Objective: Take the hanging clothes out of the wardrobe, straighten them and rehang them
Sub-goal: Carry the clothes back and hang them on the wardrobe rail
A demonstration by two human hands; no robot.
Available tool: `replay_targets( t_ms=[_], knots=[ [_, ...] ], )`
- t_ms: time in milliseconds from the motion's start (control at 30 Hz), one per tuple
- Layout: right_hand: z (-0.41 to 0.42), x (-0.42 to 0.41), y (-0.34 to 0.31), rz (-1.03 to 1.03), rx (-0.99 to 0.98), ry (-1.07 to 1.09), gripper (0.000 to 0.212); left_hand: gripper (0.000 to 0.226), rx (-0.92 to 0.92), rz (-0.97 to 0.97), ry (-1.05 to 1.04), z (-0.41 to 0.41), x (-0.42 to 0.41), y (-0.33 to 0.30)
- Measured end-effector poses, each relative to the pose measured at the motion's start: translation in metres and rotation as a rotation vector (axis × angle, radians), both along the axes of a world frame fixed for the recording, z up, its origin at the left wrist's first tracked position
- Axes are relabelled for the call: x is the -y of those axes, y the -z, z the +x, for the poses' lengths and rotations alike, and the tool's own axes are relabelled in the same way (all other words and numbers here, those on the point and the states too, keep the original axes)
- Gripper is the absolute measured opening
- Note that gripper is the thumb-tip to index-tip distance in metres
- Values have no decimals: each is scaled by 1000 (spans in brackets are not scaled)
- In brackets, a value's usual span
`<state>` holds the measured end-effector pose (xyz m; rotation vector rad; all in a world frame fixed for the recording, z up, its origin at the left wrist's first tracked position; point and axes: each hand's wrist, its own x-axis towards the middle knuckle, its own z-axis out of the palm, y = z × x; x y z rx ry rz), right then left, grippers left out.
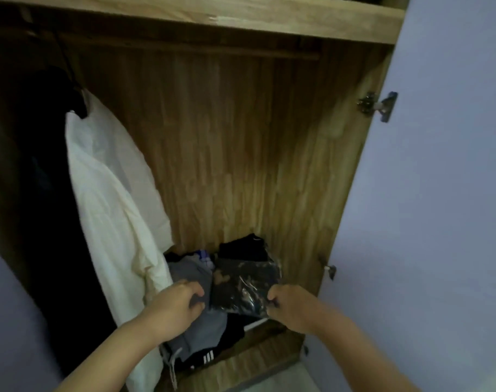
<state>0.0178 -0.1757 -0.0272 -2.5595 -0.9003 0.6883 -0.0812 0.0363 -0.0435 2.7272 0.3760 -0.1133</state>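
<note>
Wood-grain panels line the open wardrobe (227,142), and its hanging rail (184,50) runs well above both hands. Far up and to the left of the left hand, a dark garment (47,179) hangs from the rail in deep shadow (its shape is hard to make out). Just beside it, on a dark hanger (75,100), hangs a long cream-white shirt (114,199) whose lower edge drops past the left hand's outer side and touches the clothes below.

The left hand (174,305) reaches down with fingers curled, gripping a folded grey fabric garment (191,278) at the top of a heap on the wardrobe floor. Below that hand, the heap spills toward the front edge, showing a black piece with white stripes (205,357).

Between the two hands lies a dark garment sealed in a shiny clear plastic bag (245,287). The right hand (289,305) pinches the bag's right edge with curled fingers. Beyond the bag, further from the hands, sits a folded black item (245,248). Up and right of the right hand, a metal hinge (378,106) joins the pale lilac door (439,193).
</note>
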Motion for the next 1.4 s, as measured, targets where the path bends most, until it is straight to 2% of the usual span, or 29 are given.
replay_targets(
  t_ms=[300,400,467,800,900,1033,1133,1200,1333,1400],
  knots=[
    [-102,125,19,-216,-51,345,41,29,-230,-23,400,-3,97,31],
    [-130,172,25,-245,-98,477,46,19,-327,12,546,-3,143,35],
    [-151,207,26,-242,-119,575,46,28,-362,65,637,-4,182,34],
    [-284,410,38,-223,-183,969,42,38,-378,92,1062,-47,426,43],
    [-330,468,38,-221,-213,1067,44,27,-348,149,1219,-75,502,53],
    [-389,532,39,-221,-252,1226,39,17,-364,109,1379,-103,589,65],
    [-430,569,47,-226,-278,1371,24,28,-385,152,1494,-116,648,69],
    [-457,588,52,-228,-313,1472,22,31,-401,179,1575,-125,687,69],
    [-506,610,62,-174,-341,1731,39,35,-407,286,1770,-144,762,73],
    [-527,612,69,-152,-375,1876,40,37,-392,351,1881,-155,796,73]
  ],
)
